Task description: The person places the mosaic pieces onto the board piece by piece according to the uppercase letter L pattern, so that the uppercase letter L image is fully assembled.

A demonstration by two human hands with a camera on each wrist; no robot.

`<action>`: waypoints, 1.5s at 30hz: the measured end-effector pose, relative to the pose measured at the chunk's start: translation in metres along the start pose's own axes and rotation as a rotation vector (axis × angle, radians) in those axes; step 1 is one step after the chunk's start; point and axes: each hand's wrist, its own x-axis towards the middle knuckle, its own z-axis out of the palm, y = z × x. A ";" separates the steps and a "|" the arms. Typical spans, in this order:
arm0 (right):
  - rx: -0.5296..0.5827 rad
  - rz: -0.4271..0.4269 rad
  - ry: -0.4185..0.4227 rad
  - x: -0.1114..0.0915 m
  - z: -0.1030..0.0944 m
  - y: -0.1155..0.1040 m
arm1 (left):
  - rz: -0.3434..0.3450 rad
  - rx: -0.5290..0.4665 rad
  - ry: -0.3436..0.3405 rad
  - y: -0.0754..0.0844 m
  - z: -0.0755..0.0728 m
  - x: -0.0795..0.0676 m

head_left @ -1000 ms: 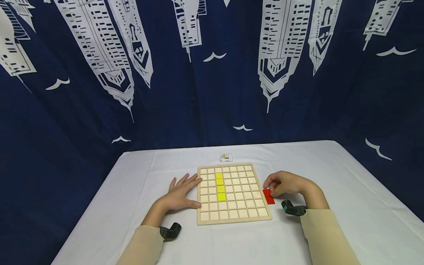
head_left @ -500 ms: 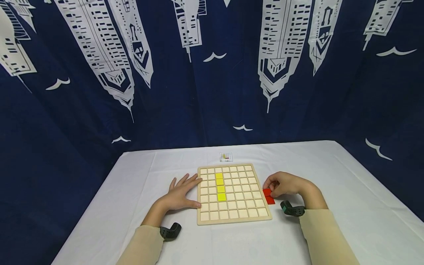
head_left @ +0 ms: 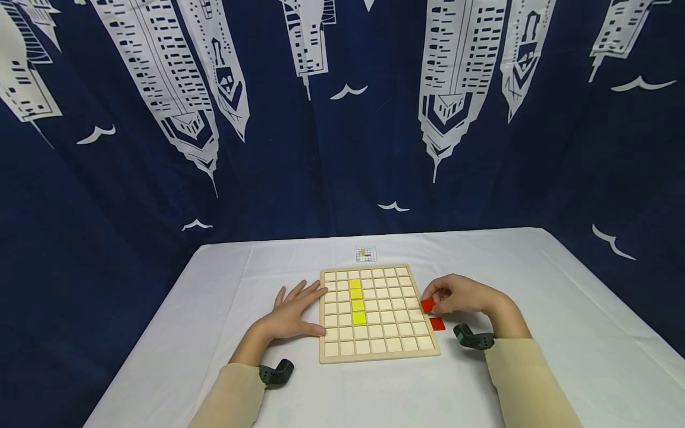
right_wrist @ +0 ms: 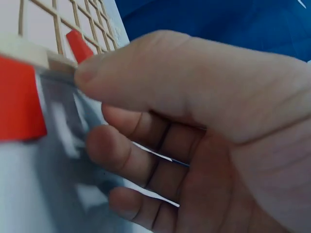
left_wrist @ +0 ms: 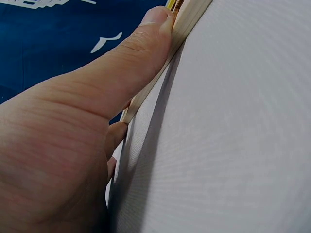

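Note:
A wooden grid board lies flat on the table, with several yellow tiles in one of its columns. My left hand rests at the board's left edge, fingers spread and straight; in the left wrist view the thumb touches the wooden rim. At the board's right edge my right hand pinches a red square tile between thumb and fingers. That tile is raised and tilted in the right wrist view. A second red tile lies on the cloth against the board's right side.
A small printed card with a coloured grid pattern lies behind the board. White cloth covers the table. A dark blue curtain with white building prints hangs behind it. Each wrist wears a black band.
My right hand has lifted one red tile off the cloth and shifted it slightly left, to the board's edge. The other red tile stays put. My left hand has not moved.

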 end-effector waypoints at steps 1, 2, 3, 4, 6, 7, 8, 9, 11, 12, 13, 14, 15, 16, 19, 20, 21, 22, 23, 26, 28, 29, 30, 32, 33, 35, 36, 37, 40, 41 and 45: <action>0.011 -0.002 0.001 0.001 0.000 -0.002 | 0.000 -0.001 0.001 0.000 0.000 0.000; 0.019 -0.005 0.003 0.002 0.001 -0.003 | -0.002 -0.001 0.001 0.000 0.000 0.000; 0.026 -0.003 0.006 0.003 0.002 -0.005 | -0.003 0.000 0.003 0.000 0.000 0.000; 0.029 -0.005 0.010 0.004 0.003 -0.006 | -0.005 0.001 0.002 0.000 0.000 0.000; 0.024 -0.020 0.014 0.006 0.005 -0.009 | -0.007 0.003 0.000 0.000 0.000 0.001; 0.020 -0.031 0.018 0.007 0.006 -0.010 | -0.008 0.003 -0.001 0.001 -0.001 0.001; 0.016 -0.042 0.021 0.009 0.008 -0.011 | -0.009 0.002 -0.002 0.001 -0.001 0.001; 0.009 -0.054 0.024 0.010 0.009 -0.012 | -0.009 0.001 -0.002 0.001 -0.001 0.000; -0.007 -0.084 0.026 0.012 0.012 -0.014 | -0.010 -0.003 -0.004 0.002 -0.002 0.000; -0.009 -0.095 0.027 0.013 0.014 -0.015 | -0.010 -0.002 -0.003 0.002 -0.002 0.000; -0.012 -0.103 0.028 0.014 0.015 -0.017 | -0.009 -0.002 -0.002 0.002 -0.001 0.001; -0.016 -0.108 0.027 0.015 0.017 -0.019 | -0.009 -0.001 -0.002 0.002 -0.001 0.001; -0.019 -0.114 0.027 0.016 0.019 -0.020 | -0.009 0.003 -0.002 0.002 -0.001 0.001; -0.018 -0.119 0.025 0.017 0.020 -0.022 | -0.010 0.005 -0.003 0.002 -0.001 0.001; -0.022 -0.137 0.025 0.019 0.025 -0.028 | -0.009 0.008 -0.003 0.001 -0.001 0.001; -0.025 -0.145 0.026 0.020 0.026 -0.030 | -0.010 0.009 -0.005 0.001 -0.001 0.002; -0.027 -0.157 0.026 0.021 0.028 -0.032 | -0.010 0.010 -0.005 0.002 -0.001 0.002; -0.029 -0.171 0.025 0.022 0.030 -0.033 | -0.008 0.009 -0.005 0.001 -0.002 0.002; -0.030 -0.186 0.025 0.023 0.032 -0.034 | -0.007 0.008 -0.003 0.002 -0.002 0.002; -0.035 -0.213 0.021 0.025 0.037 -0.038 | -0.010 0.009 -0.004 0.001 -0.002 0.001; -0.039 -0.223 0.021 0.026 0.040 -0.040 | -0.013 0.007 -0.007 0.001 -0.002 0.001; -0.044 -0.226 0.022 0.027 0.042 -0.040 | -0.012 0.006 -0.006 0.001 -0.001 0.001; -0.053 -0.224 0.023 0.028 0.043 -0.041 | -0.011 0.006 -0.006 0.001 -0.001 0.001; -0.071 -0.230 0.031 0.029 0.046 -0.042 | -0.013 0.007 -0.011 0.001 -0.001 0.001; -0.078 -0.232 0.035 0.030 0.048 -0.043 | -0.013 0.008 -0.011 0.001 -0.001 0.001; -0.088 -0.242 0.036 0.031 0.050 -0.044 | -0.012 0.014 -0.010 0.001 -0.001 0.001; -0.093 -0.244 0.036 0.032 0.052 -0.045 | -0.012 0.016 -0.010 0.001 -0.001 0.001; -0.094 -0.258 0.033 0.033 0.053 -0.046 | -0.013 0.019 -0.009 0.001 0.000 0.001; -0.095 -0.275 0.022 0.035 0.057 -0.048 | -0.011 0.021 -0.006 0.001 0.000 0.001; -0.097 -0.275 0.020 0.035 0.059 -0.048 | -0.011 0.019 -0.005 0.001 0.000 0.001; -0.101 -0.267 0.023 0.037 0.063 -0.052 | -0.017 0.017 -0.005 0.001 0.000 0.000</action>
